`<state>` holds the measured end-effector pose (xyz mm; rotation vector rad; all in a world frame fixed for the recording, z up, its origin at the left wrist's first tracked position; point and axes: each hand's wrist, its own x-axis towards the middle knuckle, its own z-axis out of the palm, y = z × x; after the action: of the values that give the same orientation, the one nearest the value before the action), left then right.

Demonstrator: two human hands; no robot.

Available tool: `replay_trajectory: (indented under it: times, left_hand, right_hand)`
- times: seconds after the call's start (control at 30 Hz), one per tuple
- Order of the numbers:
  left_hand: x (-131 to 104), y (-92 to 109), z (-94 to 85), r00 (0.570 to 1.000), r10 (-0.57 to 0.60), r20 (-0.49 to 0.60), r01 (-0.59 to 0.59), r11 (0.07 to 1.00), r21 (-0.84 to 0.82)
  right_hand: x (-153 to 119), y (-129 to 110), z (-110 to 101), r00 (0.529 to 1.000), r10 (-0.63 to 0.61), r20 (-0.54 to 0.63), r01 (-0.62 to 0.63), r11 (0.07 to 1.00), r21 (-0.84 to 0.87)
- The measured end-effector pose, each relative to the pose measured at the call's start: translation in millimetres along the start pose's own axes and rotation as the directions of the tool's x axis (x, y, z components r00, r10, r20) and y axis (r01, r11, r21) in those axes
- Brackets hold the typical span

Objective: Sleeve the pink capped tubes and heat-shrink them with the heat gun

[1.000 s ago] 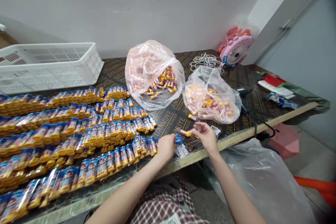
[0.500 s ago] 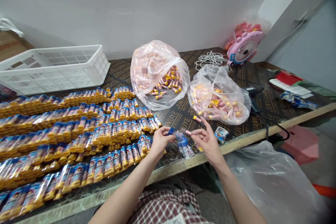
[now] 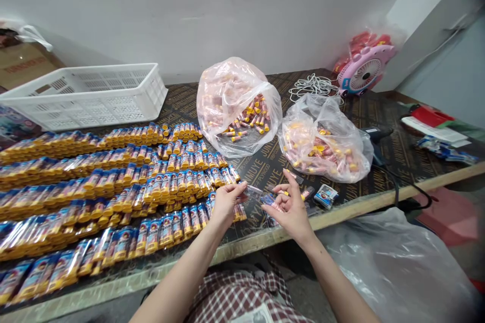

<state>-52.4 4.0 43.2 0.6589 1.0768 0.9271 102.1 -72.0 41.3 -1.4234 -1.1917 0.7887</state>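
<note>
Two-handed handling of small parts near the worktop (image 3: 356, 195) edge.
The left-hand (image 3: 224, 204) grip is closed on a clear plastic piece (image 3: 253, 190); a light pinch at its edge is advised, to limit creasing. A blue-and-pink item (image 3: 268, 200) lies at the right-hand (image 3: 293, 218) thumb, index finger raised; whether it is gripped cannot be told. Small parts should be handled low to limit rolling. A yellow-ended tube (image 3: 306, 193) lies just beside the right hand, with a bag of tubes (image 3: 237, 106) beyond.
</note>
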Motion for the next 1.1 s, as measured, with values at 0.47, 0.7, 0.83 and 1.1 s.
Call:
replay_trajectory:
  times: [0.47,0.7,0.83,1.1]
  left_hand:
    - [-15.6,-5.4,4.4,0.992,0.017,0.122,-0.006,0.996,-0.089]
    - [-17.5,6.9,-6.0,0.973,-0.044,0.228,0.048,0.999,-0.011]
    - [-28.0,1.8,-3.6,0.957,-0.089,0.277,0.081,0.996,0.038]
    - [-36.5,2.9,-2.7,0.950,-0.115,0.290,0.096,0.992,0.079]
  right_hand:
    - [-9.2,-1.8,10.6,0.967,-0.207,0.150,0.218,0.974,-0.060]
    - [-4.6,2.7,8.4,0.935,-0.285,0.211,0.310,0.946,-0.093]
    - [0.2,-1.3,10.2,0.909,-0.358,0.213,0.395,0.904,-0.165]
    - [-3.5,-3.1,13.2,0.880,-0.279,0.384,0.247,0.960,0.133]
